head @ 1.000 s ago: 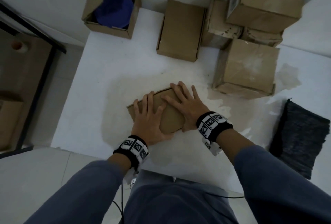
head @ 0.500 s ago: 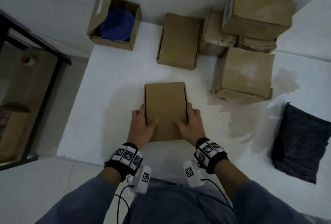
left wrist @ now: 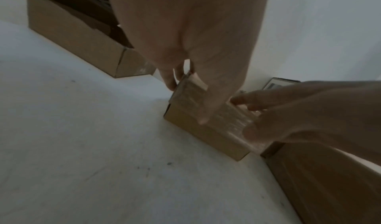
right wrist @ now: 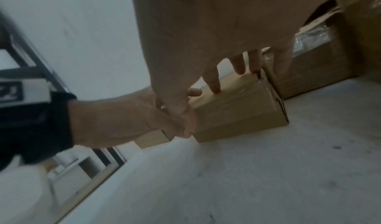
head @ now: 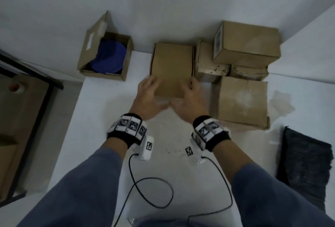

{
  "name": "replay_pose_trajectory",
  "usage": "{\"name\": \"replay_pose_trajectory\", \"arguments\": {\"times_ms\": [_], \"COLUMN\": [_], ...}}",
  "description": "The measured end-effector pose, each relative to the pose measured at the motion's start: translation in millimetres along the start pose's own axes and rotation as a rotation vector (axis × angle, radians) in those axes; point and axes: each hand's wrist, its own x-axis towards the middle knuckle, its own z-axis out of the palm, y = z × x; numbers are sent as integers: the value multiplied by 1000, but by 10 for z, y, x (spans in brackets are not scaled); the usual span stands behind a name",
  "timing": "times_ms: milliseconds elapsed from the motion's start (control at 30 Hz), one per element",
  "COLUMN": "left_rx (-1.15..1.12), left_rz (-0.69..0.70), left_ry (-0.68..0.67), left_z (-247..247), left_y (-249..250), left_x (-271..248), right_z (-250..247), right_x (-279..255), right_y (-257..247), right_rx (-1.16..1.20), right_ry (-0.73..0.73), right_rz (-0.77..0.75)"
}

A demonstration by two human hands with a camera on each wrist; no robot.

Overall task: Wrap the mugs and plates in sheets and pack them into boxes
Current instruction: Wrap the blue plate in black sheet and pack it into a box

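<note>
A flat closed cardboard box (head: 172, 63) lies lengthwise at the back of the white table (head: 101, 136), against the wall. Both hands are at its near end. My left hand (head: 148, 98) touches the near left corner with spread fingers, and my right hand (head: 188, 99) touches the near right corner the same way. The left wrist view shows my left fingers (left wrist: 171, 81) reaching down the box's (left wrist: 206, 138) left side. In the right wrist view my right fingertips (right wrist: 214, 84) rest on the box's (right wrist: 237, 113) top. An open box (head: 103, 74) at the back left holds a blue plate (head: 110, 58).
Several closed cardboard boxes (head: 243, 99) are stacked right of the flat box, nearly touching it. A pile of dark grey sheets (head: 306, 168) lies at the table's right. Black cables (head: 154, 190) hang from my wrists near the front edge. A dark-framed shelf (head: 36, 85) stands left of the table.
The closed box moved from the table's middle to the back by the wall, where another flat box lay. That one is no longer visible. My hands went from gripping its sides to touching its near corners.
</note>
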Motion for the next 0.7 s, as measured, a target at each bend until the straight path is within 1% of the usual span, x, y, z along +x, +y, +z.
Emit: {"name": "replay_pose_trajectory", "arguments": {"times_ms": [33, 67, 133, 167, 300, 367, 467, 600, 700], "left_rx": [87, 104, 48, 30, 39, 52, 31, -21, 2], "left_rz": [39, 64, 85, 88, 80, 70, 64, 37, -7], "left_ry": [-18, -1, 45, 41, -55, -103, -169, -213, -201], "left_z": [47, 76, 97, 89, 18, 1, -17, -35, -51], "left_y": [-82, -149, -233, -255, -315, -343, -386, -409, -374], "left_x": [22, 38, 92, 141, 409, 542, 664, 634, 568], "right_z": [53, 103, 168, 183, 231, 207, 171, 177, 125], "right_x": [-16, -36, -56, -51, 113, 234, 297, 253, 300], "right_y": [-2, 3, 33, 50, 118, 107, 59, 1, -4], "right_rx": [-110, -213, -338, -362, -355, -351, -355, -327, -267], "right_ry": [-21, -37, -5, 30, 131, 152, 114, 69, 43], "right_rz": [-44, -72, -88, -94, -112, -115, -83, -17, -3]}}
